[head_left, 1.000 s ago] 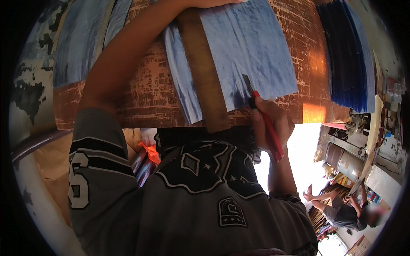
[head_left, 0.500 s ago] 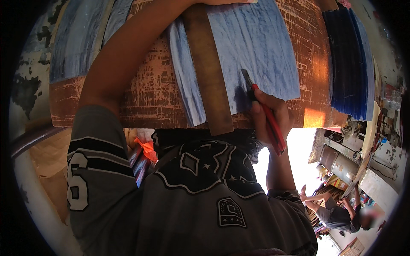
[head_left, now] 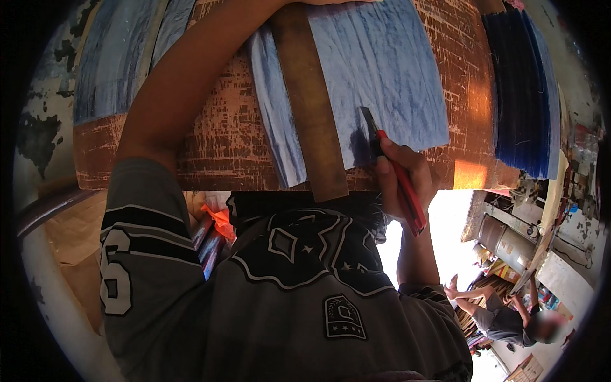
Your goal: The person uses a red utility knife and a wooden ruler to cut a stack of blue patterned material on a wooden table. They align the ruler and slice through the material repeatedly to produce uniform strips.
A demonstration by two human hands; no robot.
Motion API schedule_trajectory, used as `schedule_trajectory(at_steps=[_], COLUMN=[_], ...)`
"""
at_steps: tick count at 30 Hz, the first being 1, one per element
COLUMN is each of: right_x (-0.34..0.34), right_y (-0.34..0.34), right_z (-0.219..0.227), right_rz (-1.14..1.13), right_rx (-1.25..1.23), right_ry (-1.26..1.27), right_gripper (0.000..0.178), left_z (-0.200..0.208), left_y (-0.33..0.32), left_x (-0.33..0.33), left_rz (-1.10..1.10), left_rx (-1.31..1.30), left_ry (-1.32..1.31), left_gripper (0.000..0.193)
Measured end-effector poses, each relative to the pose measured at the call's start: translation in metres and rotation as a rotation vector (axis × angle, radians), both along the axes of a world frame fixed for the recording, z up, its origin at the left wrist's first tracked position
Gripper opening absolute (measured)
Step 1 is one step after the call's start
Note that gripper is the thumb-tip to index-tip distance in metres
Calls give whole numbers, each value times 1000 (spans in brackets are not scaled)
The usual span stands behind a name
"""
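Observation:
A red utility knife is gripped in my right hand, its blade pointing away and resting close above the blue streaked sheet. A flat brownish metal ruler lies lengthwise across the sheet, left of the blade, its near end sticking out past the table edge. My left arm reaches across to the far end of the ruler. Only a sliver of my left hand shows at the top edge, a finger stretched out flat over the sheet; the rest is cut off.
The scratched brown tabletop lies under the sheet. More blue streaked sheets lie at the left, and a stack of dark blue sheets at the right. Lower right, another person sits in the background near a metal cylinder.
The knife and my right hand have shifted very slightly toward me. The ruler and my left arm stay practically in place.

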State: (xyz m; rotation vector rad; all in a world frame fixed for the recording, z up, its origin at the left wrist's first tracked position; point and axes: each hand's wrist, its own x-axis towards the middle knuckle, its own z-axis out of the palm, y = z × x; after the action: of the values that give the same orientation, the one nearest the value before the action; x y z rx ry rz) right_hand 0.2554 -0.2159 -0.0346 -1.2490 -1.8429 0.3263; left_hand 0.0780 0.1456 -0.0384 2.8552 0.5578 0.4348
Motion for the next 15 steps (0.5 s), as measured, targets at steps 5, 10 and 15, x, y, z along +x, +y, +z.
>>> schedule_trajectory(at_steps=[5,10,15], right_x=[0,-1,-5], right_y=[0,0,-1], right_z=[-1,5,6], right_rz=[11,13,17], right_rx=[24,12,18], right_ry=[10,-43,-41], right_gripper=[27,26,29], left_z=[2,-1,3], left_y=[0,-1,-1], left_x=[0,0,-1], left_rz=[-5,8,-7], left_rx=[-10,5,-29], left_ry=[4,-13,-7], left_gripper=[75,74,74])
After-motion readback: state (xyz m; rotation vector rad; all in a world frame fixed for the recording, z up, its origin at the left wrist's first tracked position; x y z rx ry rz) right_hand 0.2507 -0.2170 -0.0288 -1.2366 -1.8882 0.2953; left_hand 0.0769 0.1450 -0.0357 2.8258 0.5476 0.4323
